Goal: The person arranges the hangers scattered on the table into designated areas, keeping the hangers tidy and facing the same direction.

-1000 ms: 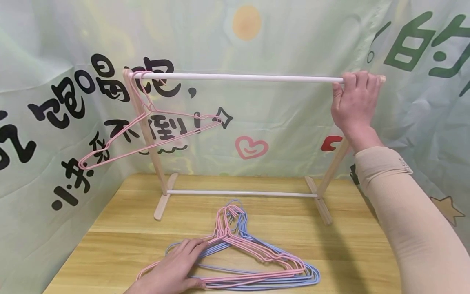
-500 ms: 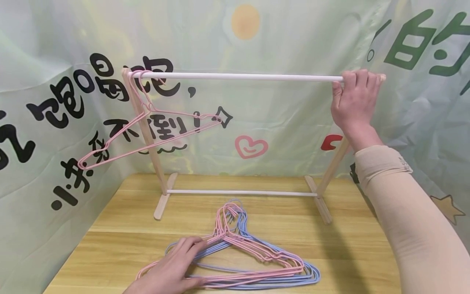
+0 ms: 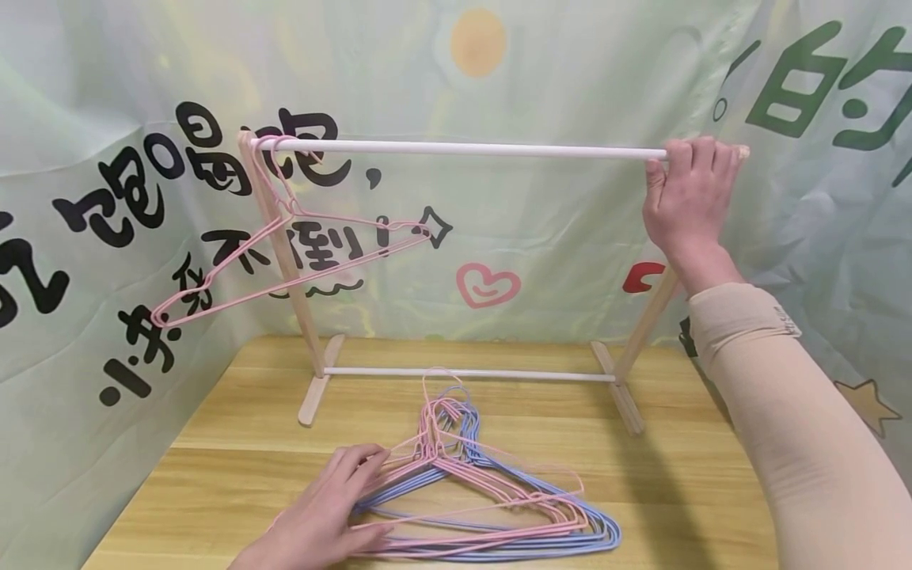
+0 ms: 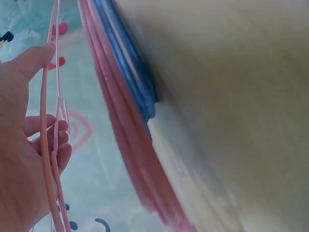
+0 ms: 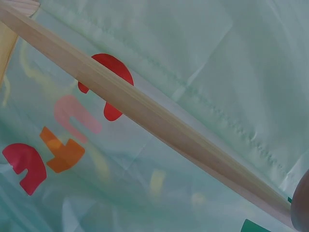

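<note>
My left hand (image 3: 313,507) holds a thin pink wire hanger (image 4: 44,111), raised a little above a pile at the front of the table. In the left wrist view, thumb and curled fingers are around its wire. The pile has several pink hangers (image 4: 120,111) lying over several blue hangers (image 4: 130,63). At the upper right my right hand (image 3: 689,198) grips the end of the white top bar (image 3: 456,149) of a wooden rack. Pink hangers (image 3: 245,248) hang at the bar's left end, two hooks showing.
The rack's right post (image 5: 145,116) slants across the right wrist view. A lower white bar (image 3: 470,374) joins the rack's wooden feet (image 3: 313,402). The rack stands on a wooden table (image 3: 214,475). A printed pale green cloth (image 3: 570,229) hangs behind.
One pink hanger has come up off the pile in my left hand, its hook now higher than the others. My right hand stays on the bar.
</note>
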{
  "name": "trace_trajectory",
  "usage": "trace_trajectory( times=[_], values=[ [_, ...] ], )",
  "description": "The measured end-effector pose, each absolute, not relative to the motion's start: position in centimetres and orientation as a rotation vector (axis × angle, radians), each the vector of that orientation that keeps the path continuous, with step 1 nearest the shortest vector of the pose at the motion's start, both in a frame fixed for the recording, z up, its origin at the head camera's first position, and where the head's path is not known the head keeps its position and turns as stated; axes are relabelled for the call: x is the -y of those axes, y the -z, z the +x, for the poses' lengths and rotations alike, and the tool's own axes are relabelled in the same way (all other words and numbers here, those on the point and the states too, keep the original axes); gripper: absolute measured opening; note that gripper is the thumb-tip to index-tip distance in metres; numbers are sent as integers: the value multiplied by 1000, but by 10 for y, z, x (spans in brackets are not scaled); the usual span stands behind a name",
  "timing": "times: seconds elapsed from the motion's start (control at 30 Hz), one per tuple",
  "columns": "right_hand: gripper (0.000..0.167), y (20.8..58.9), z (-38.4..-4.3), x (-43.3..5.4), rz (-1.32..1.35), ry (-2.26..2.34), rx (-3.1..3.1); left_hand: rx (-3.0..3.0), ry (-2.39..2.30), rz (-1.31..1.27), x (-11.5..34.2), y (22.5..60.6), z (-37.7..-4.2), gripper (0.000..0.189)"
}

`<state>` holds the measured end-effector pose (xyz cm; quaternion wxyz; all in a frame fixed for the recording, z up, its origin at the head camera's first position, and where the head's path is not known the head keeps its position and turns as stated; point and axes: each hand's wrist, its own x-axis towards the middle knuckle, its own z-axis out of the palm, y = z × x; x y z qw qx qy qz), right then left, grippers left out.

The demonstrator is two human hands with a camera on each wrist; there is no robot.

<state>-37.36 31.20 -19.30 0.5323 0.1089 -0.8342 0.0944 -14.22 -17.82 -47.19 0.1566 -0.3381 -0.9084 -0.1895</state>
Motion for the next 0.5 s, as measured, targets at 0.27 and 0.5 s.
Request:
trace_trajectory(
  times=[0.27,0.5],
  values=[
    [55,193,-373,-314,232,-233,2018,2475,528,-929,182,460,-142,91],
    [56,193,-372,-313,242,-228,2008,2275,515,-890,181,451,-149,86]
  ],
)
